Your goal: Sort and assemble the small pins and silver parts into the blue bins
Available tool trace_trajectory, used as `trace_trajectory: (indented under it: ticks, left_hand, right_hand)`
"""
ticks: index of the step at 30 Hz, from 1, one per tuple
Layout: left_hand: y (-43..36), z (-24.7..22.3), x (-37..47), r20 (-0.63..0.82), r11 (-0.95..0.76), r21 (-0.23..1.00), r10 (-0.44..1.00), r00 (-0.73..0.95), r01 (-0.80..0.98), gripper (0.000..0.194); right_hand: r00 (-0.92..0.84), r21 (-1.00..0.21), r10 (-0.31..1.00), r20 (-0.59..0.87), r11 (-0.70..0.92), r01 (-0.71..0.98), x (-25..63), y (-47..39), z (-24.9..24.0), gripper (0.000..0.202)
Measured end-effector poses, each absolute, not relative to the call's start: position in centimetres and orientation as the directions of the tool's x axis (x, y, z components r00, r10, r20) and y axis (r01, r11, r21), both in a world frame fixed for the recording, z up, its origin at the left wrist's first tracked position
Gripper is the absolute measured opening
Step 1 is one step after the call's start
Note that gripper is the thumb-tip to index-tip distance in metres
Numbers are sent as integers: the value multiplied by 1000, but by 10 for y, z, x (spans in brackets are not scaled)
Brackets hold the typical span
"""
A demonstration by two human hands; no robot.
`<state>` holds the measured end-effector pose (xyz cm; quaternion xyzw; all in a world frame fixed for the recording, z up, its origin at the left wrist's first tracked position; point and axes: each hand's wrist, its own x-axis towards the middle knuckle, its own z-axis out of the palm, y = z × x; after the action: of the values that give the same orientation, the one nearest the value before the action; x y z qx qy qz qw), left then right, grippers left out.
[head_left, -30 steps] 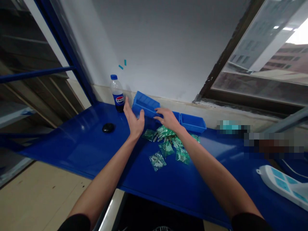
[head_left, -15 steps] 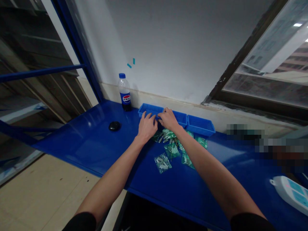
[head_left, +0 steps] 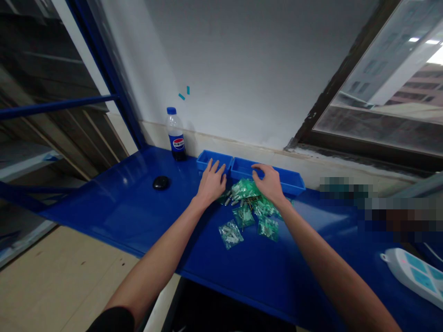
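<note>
My left hand (head_left: 211, 183) rests at the front edge of the left blue tray (head_left: 201, 159), fingers spread and holding nothing that I can see. To its right, my right hand (head_left: 270, 182) is by the front of the middle blue tray (head_left: 241, 165). Its thumb and forefinger are apart, with nothing visible between them. Green-tinted plastic bags (head_left: 244, 188) are heaped between the hands, with small metal parts among them. Closer to me lie a bag of screw-like parts (head_left: 244, 215), a clear bag of pale parts (head_left: 230, 234) and another greenish bag (head_left: 268, 228).
A Pepsi bottle (head_left: 176, 138) stands against the wall on the blue table (head_left: 138, 212). A black mouse-like object (head_left: 161, 183) lies left of the hands. The right blue tray (head_left: 294, 180) adjoins the row. At far right sits a white power strip (head_left: 415, 272).
My right hand has moved right along the trays, away from the left hand, and its fingers have parted. My left hand stays at the left tray with its fingers more spread.
</note>
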<state>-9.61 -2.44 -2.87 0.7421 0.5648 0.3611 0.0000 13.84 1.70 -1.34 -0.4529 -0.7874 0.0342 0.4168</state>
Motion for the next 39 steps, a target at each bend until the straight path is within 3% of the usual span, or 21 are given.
trace_trajectory:
  ticks: [3, 7, 11, 14, 17, 24, 30, 39]
  left_hand:
    - [-29, -24, -85, 544, -432, 358, 817, 191, 828, 40]
    - [-38, -22, -70, 482, -494, 402, 830, 280, 771, 35]
    - [-58, -22, -60, 451, -472, 412, 849, 275, 780, 40]
    - [-84, -22, -50, 444, -505, 357, 832, 333, 785, 52]
    - [-107, -24, -38, 429, -636, 251, 749, 505, 730, 61]
    - [-88, -30, -31, 473, -665, 48, 673, 569, 746, 49]
    - [-49, -29, -42, 486, -619, 26, 694, 531, 785, 37]
    - [-31, -26, -42, 553, -588, 205, 729, 403, 782, 31]
  right_hand:
    - [-113, -507, 774, 624, 510, 695, 163, 7, -16, 24]
    - [61, -562, 788, 613, 381, 734, 189, -16, -22, 22]
    - [151, -529, 819, 554, 206, 823, 200, -50, -37, 30]
    - [92, -513, 870, 484, 198, 835, 198, -71, -54, 43]
    - [65, -536, 897, 437, 202, 820, 188, -81, -70, 51]
    - [-16, -340, 844, 536, 233, 911, 162, -76, -68, 44]
    - [-81, -238, 750, 657, 309, 921, 152, -52, -53, 34]
    - [98, -535, 765, 636, 346, 771, 157, -40, -52, 31]
